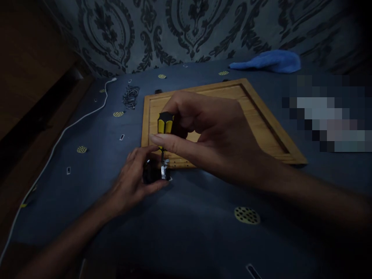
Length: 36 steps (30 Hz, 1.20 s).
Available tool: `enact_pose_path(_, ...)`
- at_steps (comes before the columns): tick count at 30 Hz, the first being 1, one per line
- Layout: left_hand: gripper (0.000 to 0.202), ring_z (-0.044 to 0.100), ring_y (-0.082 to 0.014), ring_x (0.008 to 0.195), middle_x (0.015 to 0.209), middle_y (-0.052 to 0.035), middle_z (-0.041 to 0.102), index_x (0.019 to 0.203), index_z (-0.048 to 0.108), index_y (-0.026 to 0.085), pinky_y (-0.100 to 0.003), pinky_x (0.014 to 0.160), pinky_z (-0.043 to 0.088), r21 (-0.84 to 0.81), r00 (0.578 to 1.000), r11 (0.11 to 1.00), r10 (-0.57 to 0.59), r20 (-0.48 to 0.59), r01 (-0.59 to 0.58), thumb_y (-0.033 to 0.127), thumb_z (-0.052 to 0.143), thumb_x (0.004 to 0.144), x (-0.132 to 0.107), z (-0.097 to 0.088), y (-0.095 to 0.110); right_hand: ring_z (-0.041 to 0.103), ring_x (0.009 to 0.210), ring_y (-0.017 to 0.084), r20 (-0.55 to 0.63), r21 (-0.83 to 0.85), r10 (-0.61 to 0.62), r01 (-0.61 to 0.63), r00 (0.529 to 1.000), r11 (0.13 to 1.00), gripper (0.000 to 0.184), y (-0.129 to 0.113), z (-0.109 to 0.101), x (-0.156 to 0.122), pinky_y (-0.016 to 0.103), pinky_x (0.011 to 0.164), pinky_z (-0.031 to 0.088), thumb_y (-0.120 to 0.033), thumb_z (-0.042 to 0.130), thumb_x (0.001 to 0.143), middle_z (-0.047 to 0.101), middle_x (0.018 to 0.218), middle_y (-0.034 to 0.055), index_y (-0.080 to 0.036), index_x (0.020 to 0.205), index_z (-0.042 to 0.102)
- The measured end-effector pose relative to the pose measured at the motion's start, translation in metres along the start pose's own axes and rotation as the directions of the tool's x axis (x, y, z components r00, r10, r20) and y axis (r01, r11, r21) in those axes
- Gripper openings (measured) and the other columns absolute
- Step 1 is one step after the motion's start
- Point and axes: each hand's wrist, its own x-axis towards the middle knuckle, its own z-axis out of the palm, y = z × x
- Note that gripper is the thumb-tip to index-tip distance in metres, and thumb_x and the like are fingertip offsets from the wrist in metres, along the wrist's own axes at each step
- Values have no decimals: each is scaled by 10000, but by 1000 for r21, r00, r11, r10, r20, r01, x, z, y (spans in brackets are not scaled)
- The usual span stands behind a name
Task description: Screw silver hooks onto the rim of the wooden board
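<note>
My right hand (203,128) is closed around a yellow and black screwdriver (165,124), thumb along the near side of its handle. The upright shaft points down at a shiny metal bracket (164,170) on a black rounded piece (151,170). My left hand (132,178) grips that black piece between thumb and fingers at the near left edge of a wooden board (215,93). Small dark holes run along this edge. Whether the screwdriver tip sits in a screw is too small to tell. My right hand covers part of the board.
A tangle of small metal hooks or screws (130,97) lies left of the board. Along the left runs a white cable (84,114). A blue cloth (270,62) rests at the back right, by the patterned wall. A pixelated patch hides something at the right.
</note>
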Motion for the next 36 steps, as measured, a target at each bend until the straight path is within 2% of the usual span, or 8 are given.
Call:
enact_pose_path(10, 572, 671, -309, 1085, 1150, -51, 703, 1305, 516, 284, -507, 955, 537, 27, 999, 999, 32, 1, -32, 341, 821, 825, 1, -1, 1, 592, 671, 99, 26, 54, 23, -24, 999, 998, 183, -3, -1, 1, 233, 629, 507, -249, 731, 965, 636, 763, -34, -187, 872, 586)
enact_pose_path(17, 557, 663, -317, 1087, 1143, -53, 691, 1290, 538, 279, -510, 931, 547, 22, 1000, 1000, -7, -2, 7, 327, 823, 814, 1, -1, 2, 595, 700, 95, 38, 58, 17, -19, 999, 998, 117, -4, -1, 1, 240, 673, 505, -226, 717, 977, 642, 818, -32, -177, 936, 620)
enact_pose_path(21, 493, 657, -324, 1072, 1145, -65, 667, 1210, 585, 263, -516, 920, 553, 21, 1000, 1000, -22, -22, 23, 357, 839, 798, 1, 0, 0, 550, 660, 78, 100, 58, 43, -49, 994, 997, 211, -6, -3, 3, 221, 643, 473, -258, 728, 981, 605, 744, -47, -175, 826, 612)
enact_pose_path(24, 525, 650, -319, 1068, 1160, -68, 661, 1254, 585, 260, -520, 937, 550, 25, 999, 1000, 4, -35, -4, 378, 835, 808, 0, 1, -2, 519, 631, 65, 112, 44, 48, -53, 993, 998, 281, -7, -3, 4, 206, 613, 447, -276, 753, 964, 566, 697, -64, -173, 765, 584)
enact_pose_path(30, 567, 641, -317, 1107, 1197, -61, 655, 1327, 570, 281, -517, 952, 546, 56, 999, 998, 41, -32, -39, 400, 822, 833, -2, 2, -7, 482, 620, 69, 114, 59, 46, -53, 992, 997, 317, -6, -3, 4, 214, 592, 419, -296, 726, 982, 536, 681, -64, -182, 742, 554)
enact_pose_path(34, 523, 646, -309, 1079, 1165, -58, 656, 1279, 585, 275, -510, 928, 552, 42, 999, 999, 31, -32, -30, 410, 819, 831, -2, 2, -8, 454, 617, 70, 100, 88, 47, -56, 994, 995, 361, -8, -2, 4, 224, 588, 400, -283, 750, 958, 468, 659, -73, -188, 715, 502)
enact_pose_path(36, 504, 642, -314, 1089, 1161, -60, 656, 1253, 590, 269, -502, 912, 554, 35, 999, 999, 29, -37, -28, 407, 820, 826, -2, 2, -8, 474, 629, 72, 109, 115, 81, -93, 991, 989, 325, -8, -2, 3, 223, 593, 408, -267, 748, 959, 501, 681, -69, -185, 737, 526)
